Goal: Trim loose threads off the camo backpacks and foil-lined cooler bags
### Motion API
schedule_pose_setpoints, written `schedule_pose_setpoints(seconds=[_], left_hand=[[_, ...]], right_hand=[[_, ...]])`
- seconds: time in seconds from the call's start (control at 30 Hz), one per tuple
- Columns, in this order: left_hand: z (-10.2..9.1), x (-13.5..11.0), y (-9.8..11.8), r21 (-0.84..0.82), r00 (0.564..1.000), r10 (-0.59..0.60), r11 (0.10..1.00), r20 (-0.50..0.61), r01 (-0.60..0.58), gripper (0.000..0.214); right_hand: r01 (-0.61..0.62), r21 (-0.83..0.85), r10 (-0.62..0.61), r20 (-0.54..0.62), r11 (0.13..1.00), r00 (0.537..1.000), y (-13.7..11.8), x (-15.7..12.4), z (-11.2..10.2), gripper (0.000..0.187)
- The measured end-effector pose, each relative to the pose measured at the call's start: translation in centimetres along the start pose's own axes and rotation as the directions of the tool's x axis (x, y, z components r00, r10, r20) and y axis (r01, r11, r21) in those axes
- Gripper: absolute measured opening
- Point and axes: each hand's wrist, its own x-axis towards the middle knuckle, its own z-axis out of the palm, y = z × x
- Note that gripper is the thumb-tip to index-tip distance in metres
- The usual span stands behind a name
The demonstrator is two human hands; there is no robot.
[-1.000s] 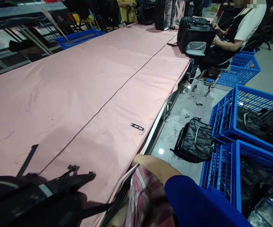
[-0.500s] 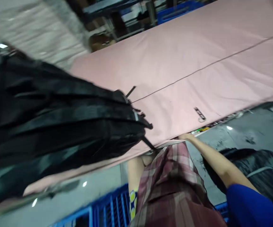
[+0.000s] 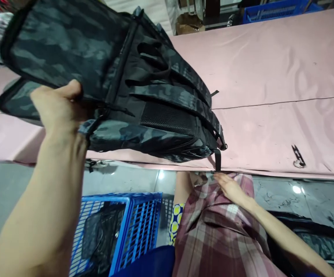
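Observation:
My left hand [image 3: 58, 105] is closed on the edge of a dark camouflage backpack [image 3: 120, 77], lifted and tilted over the near edge of the pink-covered table [image 3: 271, 69]. Its shoulder straps and mesh back panel face me. A black strap end [image 3: 217, 159] hangs from its lower corner. My right hand [image 3: 230, 186] lies on my plaid lap just below the table edge, next to that strap, fingers stretched out and holding nothing. Small black thread snips [image 3: 298, 156] lie on the pink cloth to the right.
A blue plastic crate [image 3: 126, 227] with dark bags inside stands on the floor at my lower left. Another dark bag [image 3: 323, 238] lies on the shiny floor at the right. A blue crate [image 3: 273, 11] sits beyond the table's far side.
My view swung left. The backpack rose from lying at the table's near side into my left hand's grip. My right hand stayed at the table edge by my lap.

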Motion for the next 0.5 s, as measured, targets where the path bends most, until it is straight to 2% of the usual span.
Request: schedule_pose_setpoints(seconds=[0.1, 0.2, 0.3, 0.5], left_hand=[[-0.6, 0.2, -0.4, -0.051, 0.997, -0.066, 0.996, 0.033, 0.067, 0.024], [-1.7, 0.8, -1.0, -0.035, 0.998, -0.062, 0.998, -0.012, 0.061, 0.023], [-2.4, 1.2, -1.5, -0.026, 0.998, -0.058, 0.998, -0.03, 0.057, 0.027], [-1.7, 0.9, -1.1, -0.106, 0.998, -0.011, 0.994, -0.055, 0.005, 0.033]], right_hand=[[0.111, -0.006, -0.111, 0.046, 0.994, 0.993, -4.6, 5.7, 3.2, 0.045], [0.038, -0.064, -0.034, 0.072, 0.997, 0.997, -6.1, 9.3, 5.2, 0.045], [-0.027, -0.115, 0.039, 0.105, 0.993, 0.994, -5.9, 9.7, 6.0, 0.043], [0.007, -0.127, 0.018, 0.197, 0.992, 0.98, -6.1, 7.1, 5.9, 0.04]])
